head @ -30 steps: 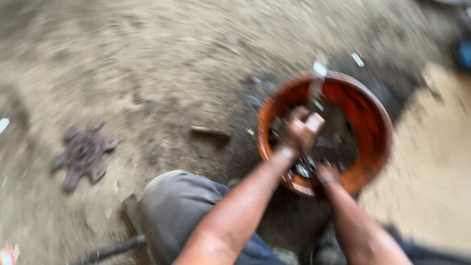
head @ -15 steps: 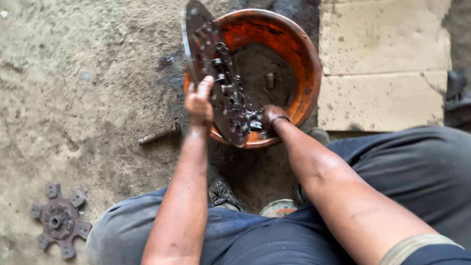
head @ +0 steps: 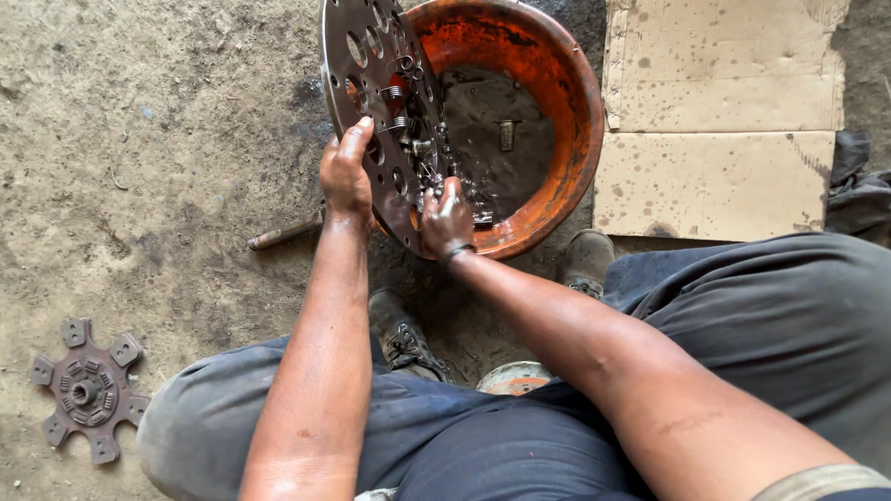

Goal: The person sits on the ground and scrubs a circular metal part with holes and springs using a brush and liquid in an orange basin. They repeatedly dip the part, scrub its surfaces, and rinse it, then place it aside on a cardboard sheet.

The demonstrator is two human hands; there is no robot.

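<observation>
Greasy perforated round metal plate (head: 371, 102), tilted

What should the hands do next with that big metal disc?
Probably keep rubbing it clean: the left hand props the disc on edge in the orange basin, and the right hand presses on its grimy lower face.

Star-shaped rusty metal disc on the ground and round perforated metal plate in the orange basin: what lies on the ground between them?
In the head view, between the star-shaped rusty metal disc and the round perforated metal plate lies a short metal rod on bare dirt.
</observation>
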